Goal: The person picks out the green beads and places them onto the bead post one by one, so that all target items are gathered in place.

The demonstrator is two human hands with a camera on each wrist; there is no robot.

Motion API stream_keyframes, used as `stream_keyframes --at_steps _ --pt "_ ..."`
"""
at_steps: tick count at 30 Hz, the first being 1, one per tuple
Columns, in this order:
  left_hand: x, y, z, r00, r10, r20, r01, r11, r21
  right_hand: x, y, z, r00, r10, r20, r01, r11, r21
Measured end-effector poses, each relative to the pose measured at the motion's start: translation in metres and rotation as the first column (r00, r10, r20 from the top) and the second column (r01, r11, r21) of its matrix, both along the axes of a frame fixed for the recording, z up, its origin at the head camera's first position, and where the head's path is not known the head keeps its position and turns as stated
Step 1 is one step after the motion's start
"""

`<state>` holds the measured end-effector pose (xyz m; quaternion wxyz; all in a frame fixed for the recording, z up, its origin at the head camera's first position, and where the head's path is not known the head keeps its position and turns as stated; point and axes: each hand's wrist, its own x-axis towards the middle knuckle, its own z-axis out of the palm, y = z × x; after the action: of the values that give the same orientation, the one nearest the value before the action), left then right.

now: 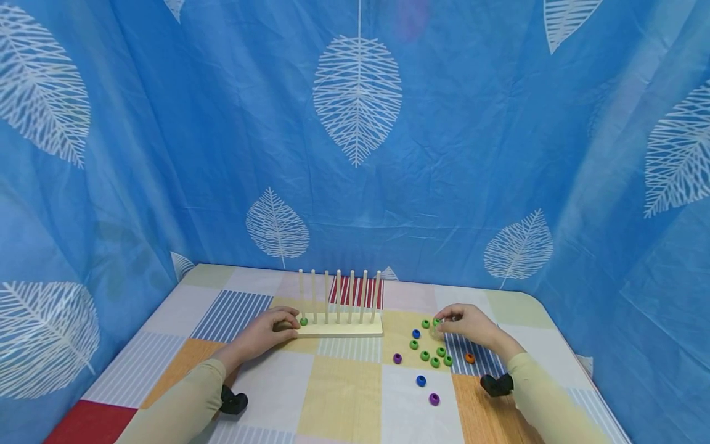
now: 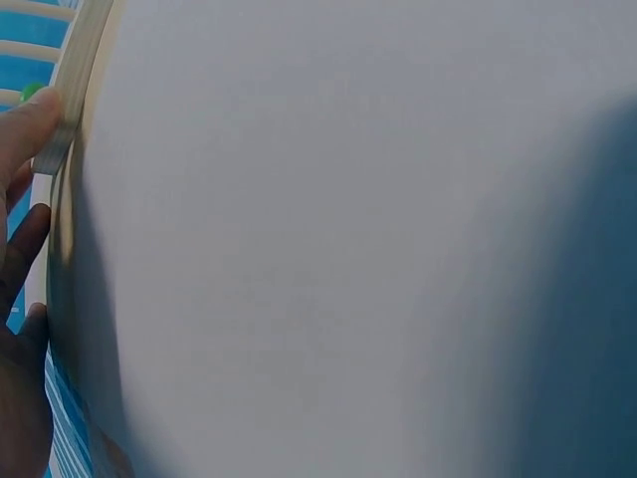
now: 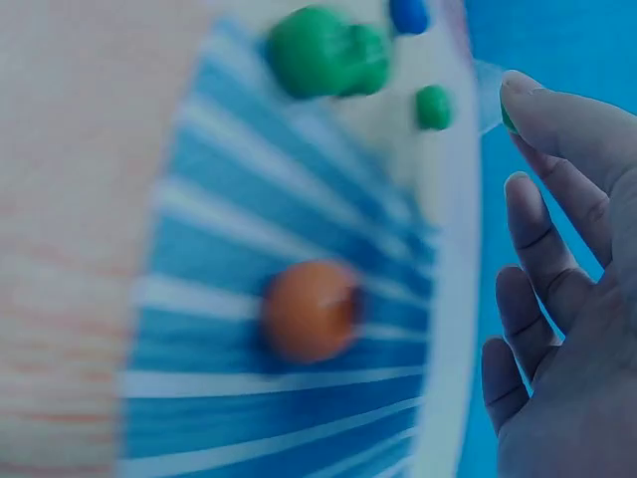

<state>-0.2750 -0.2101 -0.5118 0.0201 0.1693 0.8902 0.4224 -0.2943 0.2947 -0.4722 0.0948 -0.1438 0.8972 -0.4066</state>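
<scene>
My left hand [image 1: 266,331] grips the left end of a pale wooden peg board [image 1: 338,329], which has a row of several upright pegs. One green bead [image 1: 304,321] sits at the foot of the leftmost peg. In the left wrist view the thumb [image 2: 30,129] lies against the end of the base. My right hand [image 1: 470,324], off to the right, pinches a green bead [image 1: 436,322] between thumb and forefinger. Only a sliver of that bead [image 3: 509,119] shows in the right wrist view, and its other fingers are loosely bent.
Several loose green beads [image 1: 424,356] lie right of the board. Among them are blue beads [image 1: 421,381], purple beads [image 1: 434,399] and an orange bead [image 1: 469,357], close to the right wrist. A patchwork cloth [image 1: 344,394] covers the table; a blue curtain [image 1: 355,203] hangs behind.
</scene>
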Motion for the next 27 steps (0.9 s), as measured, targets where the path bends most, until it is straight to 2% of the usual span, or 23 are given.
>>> stream_keyframes --at_steps 3,8,19,27 --pt "0.000 0.000 -0.001 1.000 -0.006 -0.006 0.006 1.000 0.002 -0.001 -0.004 0.015 0.999 0.006 -0.038 -0.006 1.000 0.019" --pt "0.000 -0.001 0.000 1.000 -0.010 -0.016 0.010 1.000 0.001 -0.002 -0.010 0.039 0.998 0.033 -0.047 -0.032 0.999 0.015" --pt "0.002 0.001 0.003 1.000 -0.001 0.010 0.001 1.000 0.004 -0.006 -0.035 0.084 0.990 0.075 -0.121 -0.068 0.996 0.055" --pt "0.002 0.001 0.005 1.000 0.014 0.015 -0.013 1.000 -0.006 -0.011 -0.057 0.110 0.985 0.101 -0.140 -0.095 0.994 0.046"
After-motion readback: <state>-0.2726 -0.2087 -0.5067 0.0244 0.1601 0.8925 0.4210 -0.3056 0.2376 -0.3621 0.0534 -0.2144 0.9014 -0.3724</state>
